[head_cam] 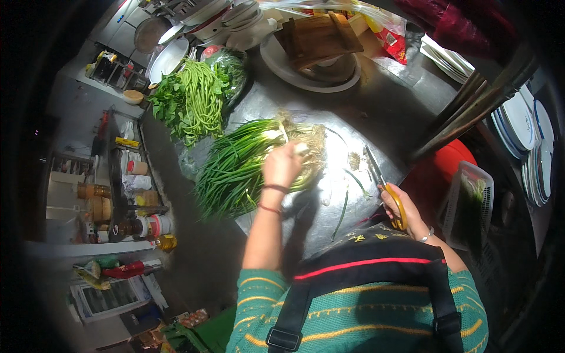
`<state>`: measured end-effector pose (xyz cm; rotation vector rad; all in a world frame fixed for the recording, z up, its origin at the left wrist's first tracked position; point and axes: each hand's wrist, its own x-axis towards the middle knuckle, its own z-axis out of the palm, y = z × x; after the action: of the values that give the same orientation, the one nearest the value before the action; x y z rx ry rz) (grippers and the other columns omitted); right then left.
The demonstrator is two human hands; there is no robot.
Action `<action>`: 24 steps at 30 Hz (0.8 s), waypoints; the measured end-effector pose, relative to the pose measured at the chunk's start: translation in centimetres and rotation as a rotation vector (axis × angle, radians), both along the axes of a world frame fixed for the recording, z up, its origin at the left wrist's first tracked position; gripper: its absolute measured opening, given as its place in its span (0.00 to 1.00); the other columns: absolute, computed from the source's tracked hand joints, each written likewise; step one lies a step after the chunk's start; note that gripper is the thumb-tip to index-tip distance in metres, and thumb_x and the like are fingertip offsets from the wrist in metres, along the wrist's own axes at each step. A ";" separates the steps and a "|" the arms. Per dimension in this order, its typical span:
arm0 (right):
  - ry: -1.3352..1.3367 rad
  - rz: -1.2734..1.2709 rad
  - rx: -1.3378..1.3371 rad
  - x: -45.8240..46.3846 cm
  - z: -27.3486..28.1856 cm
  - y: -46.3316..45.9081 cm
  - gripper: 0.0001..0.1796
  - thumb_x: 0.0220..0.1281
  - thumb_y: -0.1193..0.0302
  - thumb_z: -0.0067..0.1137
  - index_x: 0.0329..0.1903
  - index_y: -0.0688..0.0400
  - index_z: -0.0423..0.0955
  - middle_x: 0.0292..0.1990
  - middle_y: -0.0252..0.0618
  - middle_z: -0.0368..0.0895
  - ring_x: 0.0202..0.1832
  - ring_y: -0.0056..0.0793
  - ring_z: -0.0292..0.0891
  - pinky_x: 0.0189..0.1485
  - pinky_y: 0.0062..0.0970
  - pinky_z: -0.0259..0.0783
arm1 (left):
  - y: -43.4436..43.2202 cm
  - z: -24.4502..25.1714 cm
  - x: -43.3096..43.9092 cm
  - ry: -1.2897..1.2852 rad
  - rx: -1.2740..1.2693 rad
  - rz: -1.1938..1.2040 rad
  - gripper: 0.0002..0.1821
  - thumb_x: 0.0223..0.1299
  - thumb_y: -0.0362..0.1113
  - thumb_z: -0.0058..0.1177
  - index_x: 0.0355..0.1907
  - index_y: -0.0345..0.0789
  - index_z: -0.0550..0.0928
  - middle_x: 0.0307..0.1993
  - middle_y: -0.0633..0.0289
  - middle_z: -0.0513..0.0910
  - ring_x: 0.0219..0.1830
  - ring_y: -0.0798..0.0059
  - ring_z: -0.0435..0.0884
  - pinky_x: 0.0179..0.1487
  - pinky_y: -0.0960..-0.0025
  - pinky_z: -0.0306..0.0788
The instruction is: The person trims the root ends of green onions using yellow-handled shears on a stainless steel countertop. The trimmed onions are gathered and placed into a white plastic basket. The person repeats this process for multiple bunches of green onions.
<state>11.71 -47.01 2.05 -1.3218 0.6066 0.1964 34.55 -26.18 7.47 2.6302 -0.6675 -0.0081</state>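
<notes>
A large heap of scallions [234,163] lies on the stainless steel table [304,220], green tops to the left and stringy roots to the right. My left hand [281,165] is over the middle of the heap, fingers closed around a scallion with a white bulb [301,149] showing at the fingertips. Scissors with yellow handles [399,207] are in my right hand [406,203] at the table's right edge. Their blades point away from me and look nearly together. Beside the blades are a small clump of cut roots [355,159] and loose green leaf pieces [342,212].
Yardlong beans [201,101] and leafy greens [165,103] lie at the far left. Behind stands a wide basin [309,86] with a wooden board [326,42] across it. To the right are a red tub [454,154], a white plastic basket [481,176] holding greens, and stacked plates [516,123].
</notes>
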 end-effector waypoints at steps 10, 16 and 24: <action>-0.154 0.128 -0.005 -0.6 0.1 0.0 0.28 0.63 0.55 0.55 0.58 0.59 0.63 0.28 0.26 0.67 0.30 0.12 0.63 0.32 0.13 0.63 | 1.3 0.1 9.5 -0.190 0.292 -0.372 0.11 0.47 0.40 0.62 0.37 0.49 0.83 0.51 0.68 0.74 0.43 0.66 0.79 0.43 0.65 0.74; -0.279 0.162 0.039 -0.1 2.2 0.3 0.30 0.65 0.59 0.51 0.64 0.61 0.56 0.38 0.34 0.71 0.41 0.17 0.68 0.47 0.15 0.65 | 0.9 2.0 4.6 -0.280 -0.019 -0.198 0.09 0.51 0.35 0.54 0.37 0.42 0.75 0.30 0.58 0.80 0.32 0.57 0.79 0.35 0.59 0.72; -0.352 0.367 -0.015 3.1 1.3 1.4 0.33 0.67 0.57 0.49 0.66 0.62 0.52 0.41 0.37 0.74 0.42 0.20 0.68 0.49 0.18 0.66 | -1.9 -0.6 -5.1 0.054 -0.373 -0.167 0.09 0.57 0.34 0.55 0.41 0.37 0.81 0.28 0.57 0.83 0.29 0.72 0.82 0.35 0.73 0.73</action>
<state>14.84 -45.59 3.36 -1.4335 0.0656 0.2505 29.46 -28.05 6.90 2.2063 -0.7841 -0.0038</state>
